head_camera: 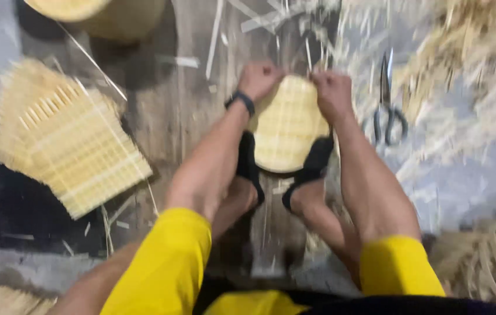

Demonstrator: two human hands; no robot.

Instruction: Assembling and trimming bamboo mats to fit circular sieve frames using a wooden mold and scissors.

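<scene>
Both hands, left hand and right hand, grip the woven basket base at its far edge, fingers curled on it. The woven drum looks empty, perhaps.

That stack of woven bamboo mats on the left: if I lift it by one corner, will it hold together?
Probably not as one piece: the stack of woven mats is fanned, so layers look loose and may slide. Each thin mat likely flexes and seems light. Protruding strip ends may snag or snap.

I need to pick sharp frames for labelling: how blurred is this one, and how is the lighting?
Head view: motion blur smears everything; the left hand, right hand and woven round piece lack crisp edges, and the scissors show a doubled outline. Lighting is dim and soft, with the left floor falling into dark shadow; no glare.
</scene>
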